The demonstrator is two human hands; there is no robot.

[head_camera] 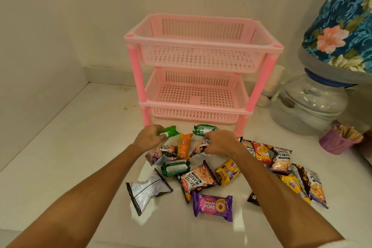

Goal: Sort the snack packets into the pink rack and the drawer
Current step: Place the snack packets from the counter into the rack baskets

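A pink two-tier rack [203, 40] stands at the back of the white counter, both baskets bare. Several snack packets lie scattered in front of it. My left hand [148, 137] is closed on a bright green packet [169, 131] near the rack's left foot. My right hand [220, 143] grips a salted peanuts packet [200, 148] in the middle of the pile. Another green packet [204, 129] lies just beyond that hand. An orange packet [184, 146] sits between my hands. A purple Jim Jam Pops packet [212, 205] lies nearest to me. No drawer is in view.
A large water jar [308, 104] with a floral cloth cover [342, 16] stands at the right. A purple cup of sticks [340, 141] sits before it. Stacked paper cups [271, 86] stand behind the rack's right leg. Walls close in at the left and back.
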